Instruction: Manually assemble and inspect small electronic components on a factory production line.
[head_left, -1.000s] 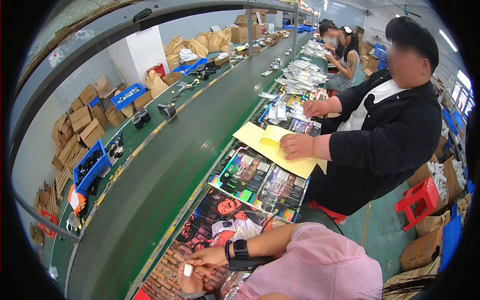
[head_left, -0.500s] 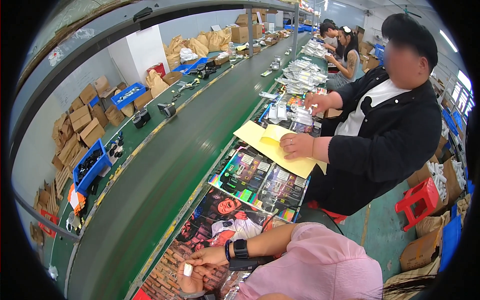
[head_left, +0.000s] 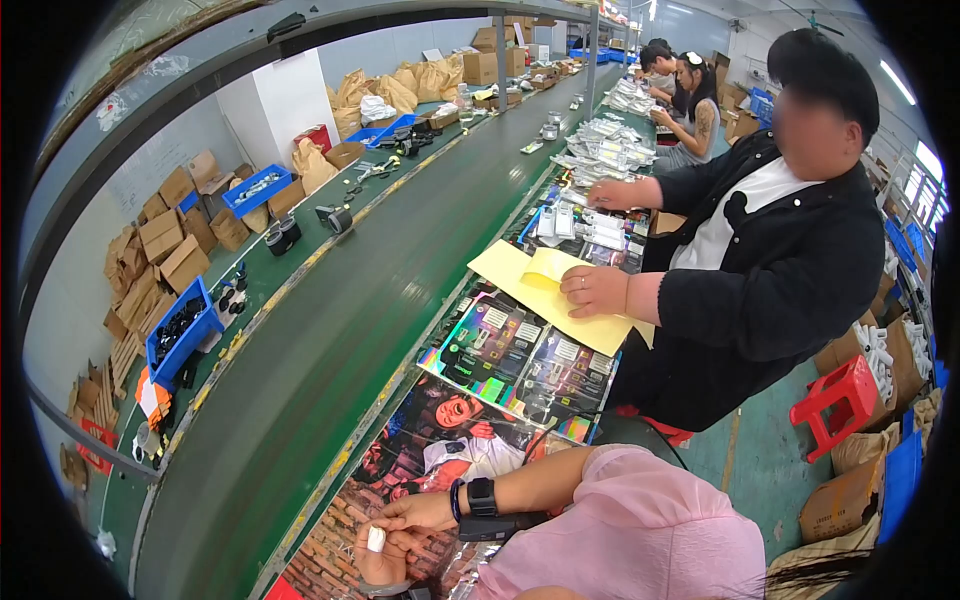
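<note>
Low in the view, my left hand [head_left: 378, 566] is closed round a small white cylindrical piece [head_left: 376, 539], which sticks out between the fingers. My right hand [head_left: 425, 510] reaches in beside it, thumb and fingers pinched together at the fingers of my left hand and the piece. What lies between the right fingertips is too small to make out. Both hands are just above a picture-printed table covering [head_left: 450, 430]. A watch-like black device [head_left: 482, 497] is on my right wrist.
A green conveyor belt [head_left: 330, 370] runs along the table's left side. Up the table, a co-worker in a dark jacket [head_left: 780, 270] rests one hand on a yellow sheet [head_left: 510, 268], near white plastic parts [head_left: 605, 232]. A red stool [head_left: 835, 405] stands at right.
The co-worker's farther hand has moved left and up, off the nearer white parts toward the pile behind. My own hands and the white piece stay nearly still.
</note>
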